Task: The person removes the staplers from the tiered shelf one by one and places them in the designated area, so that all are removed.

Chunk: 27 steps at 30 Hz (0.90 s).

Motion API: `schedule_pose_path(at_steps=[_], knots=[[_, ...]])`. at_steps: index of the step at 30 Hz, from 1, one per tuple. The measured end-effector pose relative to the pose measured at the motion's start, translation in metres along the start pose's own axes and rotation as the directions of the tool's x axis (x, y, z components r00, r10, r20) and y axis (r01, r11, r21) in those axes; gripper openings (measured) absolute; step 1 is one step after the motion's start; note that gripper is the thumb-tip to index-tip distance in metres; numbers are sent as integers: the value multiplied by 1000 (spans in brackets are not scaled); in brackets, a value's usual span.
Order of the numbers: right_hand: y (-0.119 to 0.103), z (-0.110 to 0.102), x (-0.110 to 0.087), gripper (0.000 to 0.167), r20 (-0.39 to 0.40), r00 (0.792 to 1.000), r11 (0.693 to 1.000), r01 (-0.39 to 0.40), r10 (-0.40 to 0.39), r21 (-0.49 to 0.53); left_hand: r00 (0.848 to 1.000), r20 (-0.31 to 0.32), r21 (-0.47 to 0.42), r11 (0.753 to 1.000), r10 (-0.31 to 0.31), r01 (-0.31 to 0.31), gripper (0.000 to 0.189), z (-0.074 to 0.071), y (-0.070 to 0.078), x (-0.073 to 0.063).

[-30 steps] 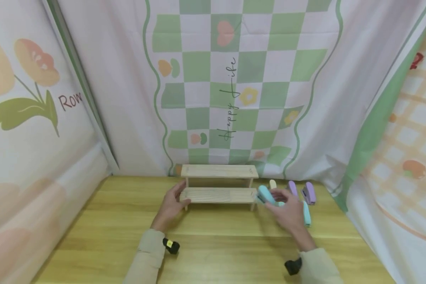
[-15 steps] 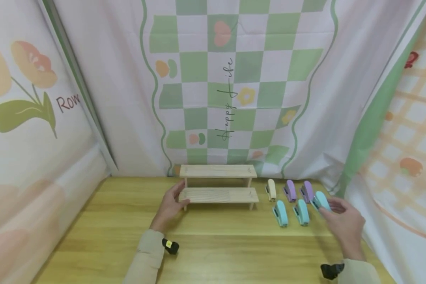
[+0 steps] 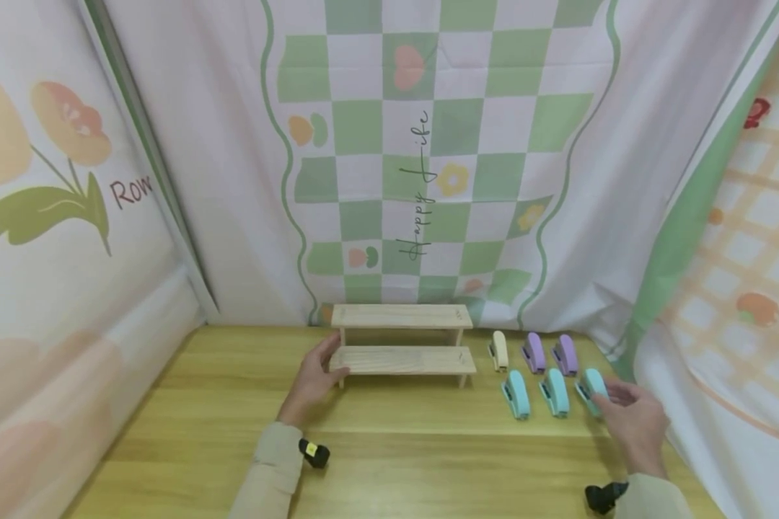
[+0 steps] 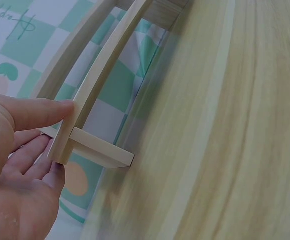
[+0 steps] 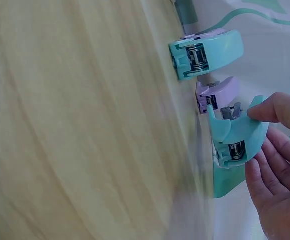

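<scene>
My left hand point(image 3: 310, 382) holds the left end of a two-tier wooden stand point(image 3: 402, 360). In the left wrist view the thumb lies on one face of its lower board point(image 4: 92, 90) and fingertips meet the other side. Far to the right, my right hand point(image 3: 637, 419) pinches a mint-green stapler point(image 3: 592, 391) between thumb and fingers, at the right end of the front row. The right wrist view shows this stapler point(image 5: 242, 132) side-on, its spring visible and its base close to the tabletop. Left of it stand two more mint staplers, the middle one point(image 3: 555, 393) and the leftmost point(image 3: 516, 395).
Behind the mint staplers stand a cream stapler point(image 3: 499, 351) and two purple ones, left point(image 3: 534, 353) and right point(image 3: 565, 355). The wooden table point(image 3: 389, 461) ends at a checkered curtain point(image 3: 415, 180) at the back. Printed cloths hang on both sides.
My right hand has carried the mint stapler from beside the stand to the far right, then lowered it to the end of the front row. The left hand keeps its hold on the stand.
</scene>
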State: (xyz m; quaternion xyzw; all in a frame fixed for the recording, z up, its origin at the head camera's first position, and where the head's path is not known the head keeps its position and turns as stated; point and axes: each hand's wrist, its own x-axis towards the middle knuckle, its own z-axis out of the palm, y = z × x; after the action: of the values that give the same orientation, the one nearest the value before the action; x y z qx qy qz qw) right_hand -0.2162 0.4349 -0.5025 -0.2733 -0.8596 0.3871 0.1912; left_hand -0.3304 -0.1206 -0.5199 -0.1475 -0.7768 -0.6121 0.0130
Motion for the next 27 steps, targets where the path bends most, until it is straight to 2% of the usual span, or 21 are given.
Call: schedule_pose_path(at_steps=[4, 19, 27], knots=[[3, 1, -2, 48, -1, 1000, 1000, -8, 8, 28, 1000, 2, -3, 1000, -3, 3, 74, 1, 1, -1], [7, 5, 2, 47, 25, 1000, 1000, 18, -18, 15, 1000, 1, -4, 1000, -15, 15, 75, -1, 2, -3], [5, -1, -3, 64, 82, 996, 999, 45, -43, -29, 1000, 2, 21, 1000, -12, 12, 76, -4, 5, -4]])
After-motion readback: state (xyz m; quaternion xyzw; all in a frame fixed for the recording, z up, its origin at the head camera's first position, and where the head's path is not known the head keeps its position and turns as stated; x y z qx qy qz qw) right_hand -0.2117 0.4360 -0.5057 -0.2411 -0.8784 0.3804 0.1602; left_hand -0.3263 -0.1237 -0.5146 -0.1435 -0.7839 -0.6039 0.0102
